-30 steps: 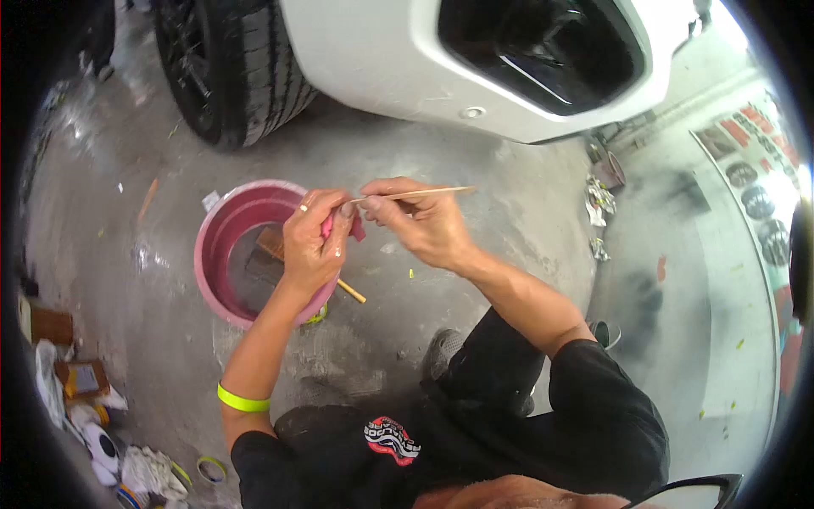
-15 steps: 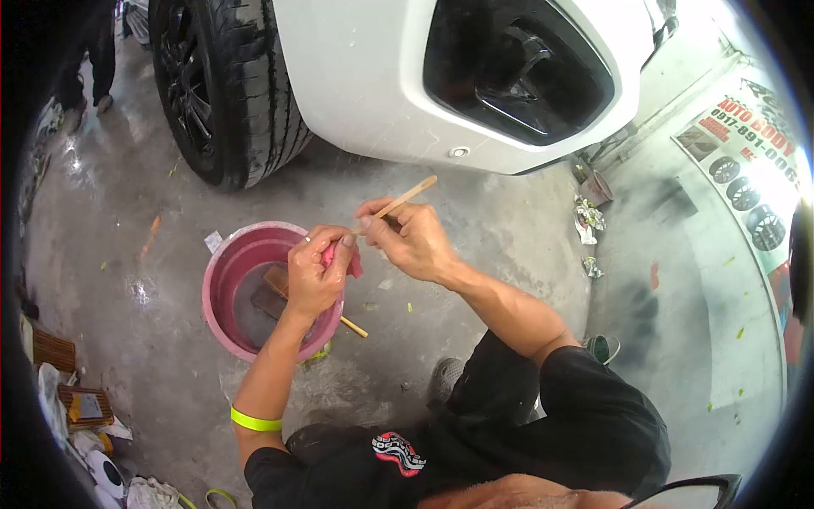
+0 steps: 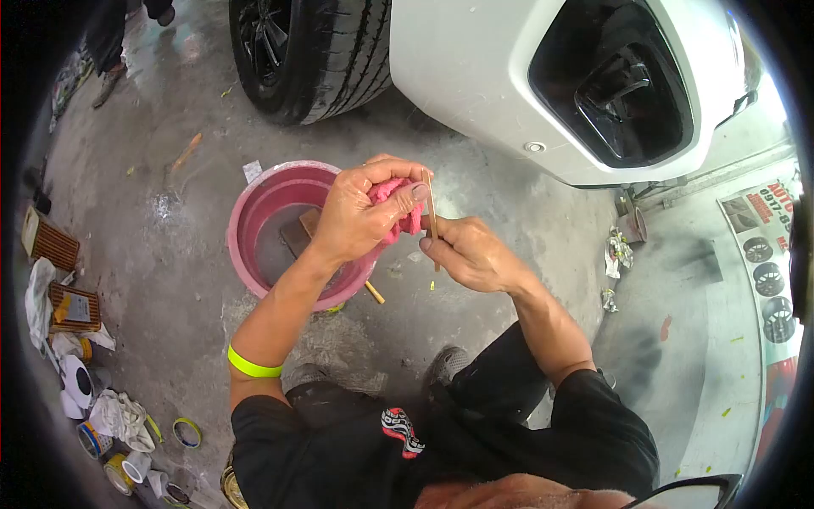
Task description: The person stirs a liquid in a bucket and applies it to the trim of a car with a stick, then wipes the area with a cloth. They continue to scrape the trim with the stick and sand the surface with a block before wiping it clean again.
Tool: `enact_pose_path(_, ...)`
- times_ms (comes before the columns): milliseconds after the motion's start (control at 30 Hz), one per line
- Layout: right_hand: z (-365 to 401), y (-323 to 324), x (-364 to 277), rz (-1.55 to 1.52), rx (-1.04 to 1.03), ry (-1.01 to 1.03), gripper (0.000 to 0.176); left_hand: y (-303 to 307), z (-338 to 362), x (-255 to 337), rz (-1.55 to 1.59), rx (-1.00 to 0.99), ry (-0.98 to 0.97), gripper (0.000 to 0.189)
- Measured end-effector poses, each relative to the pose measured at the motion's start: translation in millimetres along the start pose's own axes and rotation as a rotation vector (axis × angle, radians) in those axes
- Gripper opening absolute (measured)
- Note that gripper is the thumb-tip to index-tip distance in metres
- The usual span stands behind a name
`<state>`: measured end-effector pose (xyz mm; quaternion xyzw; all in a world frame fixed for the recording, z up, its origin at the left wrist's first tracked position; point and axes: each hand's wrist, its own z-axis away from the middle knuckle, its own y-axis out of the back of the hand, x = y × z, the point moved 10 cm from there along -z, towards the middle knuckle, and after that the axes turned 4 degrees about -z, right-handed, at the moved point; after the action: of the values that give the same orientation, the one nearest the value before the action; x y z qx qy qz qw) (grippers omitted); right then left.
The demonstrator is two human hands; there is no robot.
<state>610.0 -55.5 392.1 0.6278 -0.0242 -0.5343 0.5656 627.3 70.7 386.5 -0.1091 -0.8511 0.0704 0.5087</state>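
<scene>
My left hand (image 3: 352,212) holds a crumpled pink cloth (image 3: 397,204) above the right side of a pink basin (image 3: 242,233). Its thumb and fingers close around the cloth near the upper part of a thin wooden stick (image 3: 432,204). With thumb and fingertips, my right hand (image 3: 471,253) pinches the stick lower down, so that it stands nearly upright between both hands. Inside the basin lie a brown block (image 3: 297,233) and some cloudy water. A yellowish handle (image 3: 375,292) pokes out beside the basin's lower right.
A white vehicle (image 3: 475,76) with a black tire (image 3: 343,59) stands ahead. Cans, cloths (image 3: 123,420) and a tape roll (image 3: 187,433) lie at lower left. Another person's legs (image 3: 106,42) show at upper left. Crumpled wrappers (image 3: 617,253) lie by the right wall.
The stick has turned from slanted to nearly upright. My left hand has risen and more of the pink cloth shows. My right hand has moved right and slightly down. The view has shifted.
</scene>
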Motion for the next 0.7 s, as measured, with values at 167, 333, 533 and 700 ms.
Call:
enact_pose_path(167,1,-2,3,-0.060,-0.023,-0.086,0.031,0,2,5,0.061,0.035,-0.050,0.013)
enact_pose_path(333,1,4,-6,0.107,0.053,0.016,0.031,2,3,13,0.074,0.028,-0.036,0.013)
enact_pose_path(533,9,20,-26,0.239,0.304,0.160,0.017,2,7,11,-0.009,0.021,0.049,0.010)
enact_pose_path(700,2,21,-10,0.371,0.216,0.203,0.012,-21,6,27,-0.301,-0.119,-0.163,0.018)
